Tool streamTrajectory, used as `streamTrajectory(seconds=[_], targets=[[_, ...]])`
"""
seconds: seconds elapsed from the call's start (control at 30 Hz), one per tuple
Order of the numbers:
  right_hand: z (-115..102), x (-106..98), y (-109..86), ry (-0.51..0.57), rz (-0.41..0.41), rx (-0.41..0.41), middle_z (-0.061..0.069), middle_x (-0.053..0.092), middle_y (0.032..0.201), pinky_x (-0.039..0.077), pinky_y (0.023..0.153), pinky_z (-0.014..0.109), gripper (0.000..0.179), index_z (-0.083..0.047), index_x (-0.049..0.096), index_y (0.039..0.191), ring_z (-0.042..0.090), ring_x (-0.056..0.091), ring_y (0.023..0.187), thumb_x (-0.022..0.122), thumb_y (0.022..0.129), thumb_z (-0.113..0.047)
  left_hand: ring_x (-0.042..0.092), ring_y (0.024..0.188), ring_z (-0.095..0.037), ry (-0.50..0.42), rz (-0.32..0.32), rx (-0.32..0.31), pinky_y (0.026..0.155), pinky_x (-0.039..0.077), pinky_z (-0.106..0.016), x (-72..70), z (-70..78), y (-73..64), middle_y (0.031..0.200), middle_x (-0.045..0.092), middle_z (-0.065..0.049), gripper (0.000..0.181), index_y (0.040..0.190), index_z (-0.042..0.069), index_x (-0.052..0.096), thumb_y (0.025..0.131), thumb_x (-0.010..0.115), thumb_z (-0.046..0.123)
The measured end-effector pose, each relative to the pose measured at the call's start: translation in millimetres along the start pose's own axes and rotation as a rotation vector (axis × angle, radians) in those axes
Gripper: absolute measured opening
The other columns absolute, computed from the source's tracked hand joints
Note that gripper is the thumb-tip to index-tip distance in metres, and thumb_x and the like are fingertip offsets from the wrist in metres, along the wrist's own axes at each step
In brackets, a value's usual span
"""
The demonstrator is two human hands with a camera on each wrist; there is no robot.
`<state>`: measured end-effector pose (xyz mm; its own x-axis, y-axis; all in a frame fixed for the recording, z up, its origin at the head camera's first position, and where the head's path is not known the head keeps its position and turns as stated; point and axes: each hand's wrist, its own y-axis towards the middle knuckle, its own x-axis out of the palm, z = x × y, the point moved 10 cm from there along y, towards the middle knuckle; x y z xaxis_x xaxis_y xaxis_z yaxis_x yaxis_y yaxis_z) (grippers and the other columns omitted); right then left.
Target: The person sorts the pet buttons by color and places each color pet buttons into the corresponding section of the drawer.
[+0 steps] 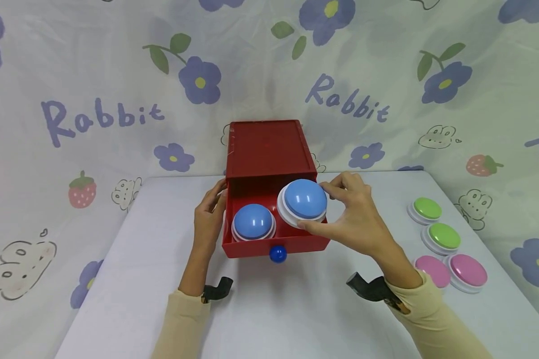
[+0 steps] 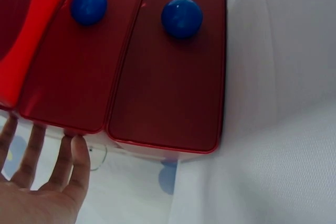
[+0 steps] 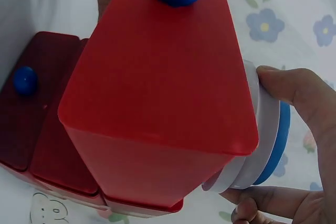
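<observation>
A red cabinet [image 1: 269, 149] has its top drawer [image 3: 157, 82] pulled out, with a blue ball knob [image 1: 278, 254] on the front. Inside the drawer's left half sits a round white-based button with a blue dome [image 1: 253, 223]. My right hand [image 1: 359, 217] pinches a second blue-domed button [image 1: 305, 197] by its white base, thumb and fingers on opposite sides. That button is tilted and overlaps the drawer's right part in the head view. My left hand [image 1: 208, 219] touches the cabinet's left side, its fingers [image 2: 65, 163] extended along the wall.
Two lower drawers [image 2: 168, 87] are closed. At the table's right lie two green-topped buttons [image 1: 444, 235] and two pink-topped buttons [image 1: 468, 269], the nearest pink one partly behind my right forearm. A patterned curtain [image 1: 117, 75] hangs behind the white table [image 1: 130, 279].
</observation>
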<state>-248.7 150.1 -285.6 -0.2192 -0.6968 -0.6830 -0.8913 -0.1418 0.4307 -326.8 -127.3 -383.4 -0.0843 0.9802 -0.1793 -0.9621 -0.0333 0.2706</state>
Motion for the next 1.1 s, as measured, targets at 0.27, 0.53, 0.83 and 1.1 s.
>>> streamTrajectory(seconds=[0.27,0.53,0.83,1.1], targets=[[7.7,12.9,1.6,-0.044,-0.040,0.047,0.009,0.053,0.110,0.037,0.085,0.049,0.079,-0.002,0.062,0.134,0.026,0.043,0.115,0.091,0.070,-0.036,0.053,0.131,-0.024,0.001,-0.004,-0.007,0.102,0.049,-0.041,1.6,-2.6,1.9,0.147,0.051,-0.005,0.050,0.149,0.017,0.049,0.103,0.055,0.034],[1.2,-6.7,-10.1,0.019,0.081,0.008,0.003,0.055,0.107,0.050,0.081,0.043,0.053,-0.011,0.069,0.127,0.018,0.050,0.106,0.087,0.080,-0.025,0.053,0.130,-0.024,0.001,-0.010,0.000,0.101,0.049,-0.041,2.2,-2.8,2.5,0.146,0.052,-0.005,0.049,0.149,0.017,0.050,0.103,0.055,0.033],[-31.1,-22.4,-43.9,0.229,0.221,-0.153,-0.004,0.059,0.092,0.048,0.074,0.022,0.029,-0.012,0.078,0.105,0.013,0.055,0.089,0.084,0.078,-0.003,0.052,0.131,-0.023,0.014,0.017,-0.016,0.102,0.048,-0.039,-4.8,-4.1,-4.2,0.147,0.051,-0.001,0.051,0.150,0.019,0.049,0.103,0.055,0.036],[-50.5,14.0,-65.7,0.190,0.025,-0.176,-0.010,0.058,0.086,0.049,0.059,0.019,0.025,-0.018,0.078,0.101,0.005,0.054,0.075,0.087,0.079,-0.012,0.052,0.131,-0.022,0.025,0.001,-0.008,0.101,0.049,-0.039,-0.8,0.6,-2.8,0.147,0.051,-0.002,0.051,0.150,0.015,0.048,0.103,0.055,0.035]])
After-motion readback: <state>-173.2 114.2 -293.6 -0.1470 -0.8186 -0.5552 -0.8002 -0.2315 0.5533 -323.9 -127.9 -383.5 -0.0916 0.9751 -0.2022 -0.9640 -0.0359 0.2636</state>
